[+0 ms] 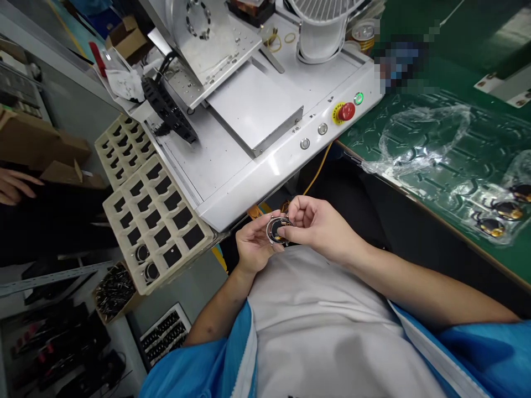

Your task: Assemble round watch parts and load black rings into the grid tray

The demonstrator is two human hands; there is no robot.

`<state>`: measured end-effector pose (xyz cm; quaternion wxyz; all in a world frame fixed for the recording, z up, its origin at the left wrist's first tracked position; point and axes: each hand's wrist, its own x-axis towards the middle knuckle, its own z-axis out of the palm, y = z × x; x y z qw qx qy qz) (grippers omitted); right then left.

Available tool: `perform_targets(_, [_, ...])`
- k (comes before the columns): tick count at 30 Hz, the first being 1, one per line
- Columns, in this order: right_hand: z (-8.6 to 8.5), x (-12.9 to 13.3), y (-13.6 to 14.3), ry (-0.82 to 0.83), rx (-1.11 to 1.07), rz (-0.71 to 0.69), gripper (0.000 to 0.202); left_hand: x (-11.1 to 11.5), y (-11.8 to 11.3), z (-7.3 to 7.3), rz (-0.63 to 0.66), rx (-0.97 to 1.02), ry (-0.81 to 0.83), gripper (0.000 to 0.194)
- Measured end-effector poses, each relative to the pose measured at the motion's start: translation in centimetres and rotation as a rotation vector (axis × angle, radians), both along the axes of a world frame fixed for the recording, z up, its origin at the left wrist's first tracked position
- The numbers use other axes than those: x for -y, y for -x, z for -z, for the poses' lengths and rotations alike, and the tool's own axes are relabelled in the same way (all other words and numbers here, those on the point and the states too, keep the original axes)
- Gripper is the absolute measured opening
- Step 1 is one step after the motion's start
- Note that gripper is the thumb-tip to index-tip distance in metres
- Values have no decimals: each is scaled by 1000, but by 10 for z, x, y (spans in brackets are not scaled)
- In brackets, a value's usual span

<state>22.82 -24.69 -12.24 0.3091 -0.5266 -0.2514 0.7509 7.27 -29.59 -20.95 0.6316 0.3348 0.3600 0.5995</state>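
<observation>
In front of my stomach, a round watch case [271, 234] with a silvery rim shows a dark inside and small gold-coloured parts. My left hand [254, 243] grips it by the edge, fingers above and below the rim. From the other side my right hand [317, 225] reaches in with curled fingers. Its thumb lies on the face of the case, near the gold parts. Whether a smaller piece sits between the right fingertips cannot be made out.
A beige tray [179, 247] at left holds two similar round cases, with a second tray [120, 122] behind. Ahead stands a white machine [249, 182] with a red stop button [345, 111]. Bagged round parts [506, 210] lie on the green bench; another person's hand [14, 185] shows far left.
</observation>
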Motion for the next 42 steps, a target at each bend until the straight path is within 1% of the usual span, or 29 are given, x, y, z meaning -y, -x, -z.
perform_targets(5, [0, 3, 5, -85, 45, -31, 40, 2, -2, 5, -34, 2, -18, 54])
perform_targets(11, [1, 5, 8, -98, 46, -27, 34, 5, -1, 9, -98, -124, 49, 56])
perform_targets(15, [1, 5, 10, -99, 47, -1, 35, 6, -1, 11, -110, -152, 55, 57])
perform_targets(20, [6, 2, 7, -19, -40, -13, 45, 8, -2, 13, -166, -195, 96, 59])
perform_targets(23, [12, -1, 1, 52, -8, -102, 51, 8, -2, 14, -183, -199, 59, 57])
perform_targets(26, [17, -1, -5, 81, 2, -179, 53, 5, -1, 12, -176, -236, 6, 54])
perform_targets(31, [22, 5, -2, 155, -117, -113, 63, 4, 2, 7, -125, -310, -121, 58])
perform_targets(33, [23, 6, 3, 171, -117, -84, 65, 5, 2, 7, -146, -348, -140, 59])
perform_targets(35, [23, 5, 8, 158, -78, -60, 65, 5, 0, 8, -192, -366, -105, 56])
perform_targets(36, [24, 2, 10, 143, -55, -65, 64, 3, -1, 9, -218, -351, -78, 54])
perform_targets(38, [24, -8, 12, 104, -4, -132, 61, -1, -4, 8, -260, -278, -15, 50])
perform_targets(40, [25, -27, 8, 51, 63, -200, 59, -8, -5, 3, -282, -189, 42, 47])
perform_targets(41, [24, -39, 3, 16, 107, -183, 57, -11, -5, -1, -279, -147, 64, 45])
perform_targets(42, [24, -54, -2, -24, 159, -118, 55, -14, -3, -5, -264, -104, 79, 42])
